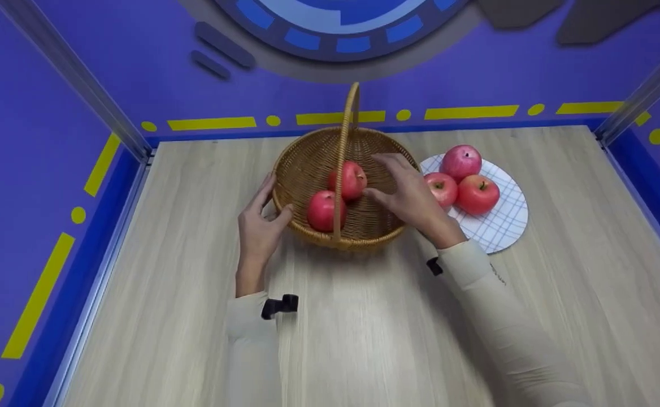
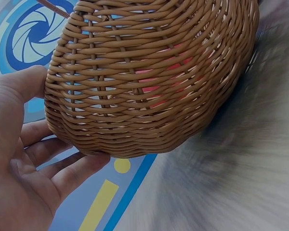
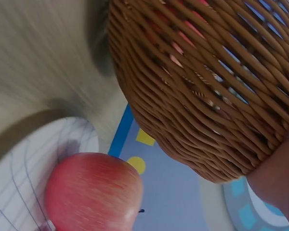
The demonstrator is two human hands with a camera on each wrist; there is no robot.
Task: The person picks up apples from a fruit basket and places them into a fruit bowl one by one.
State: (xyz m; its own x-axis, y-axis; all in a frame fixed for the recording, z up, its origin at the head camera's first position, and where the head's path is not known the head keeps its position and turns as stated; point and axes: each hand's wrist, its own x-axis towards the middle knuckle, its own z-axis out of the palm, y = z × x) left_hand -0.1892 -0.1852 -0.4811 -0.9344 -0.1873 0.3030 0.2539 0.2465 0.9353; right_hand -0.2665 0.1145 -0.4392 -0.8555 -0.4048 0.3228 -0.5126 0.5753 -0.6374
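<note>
On a wood-grain table point(image 1: 341, 333) within blue walls point(image 1: 138, 73), the left grip point(image 1: 257, 227) holds a basket point(image 1: 303, 161), the right grip point(image 1: 412, 195) spread apart.

A person's pale-sleeved left forearm point(image 1: 253, 356) rises from the near side, left of the wicker basket point(image 1: 306, 154), wrist bare. The left hand point(image 1: 259, 229) is at the basket's left side, thumb and fingers spread apart, touching its rim. The right forearm point(image 1: 513, 322), also pale-sleeved, slants in from the basket's near right. The right hand point(image 1: 413, 195) reaches over the basket's right rim, palm down, fingers extended with a slight bend, thumb held apart, grasping nothing.
</note>
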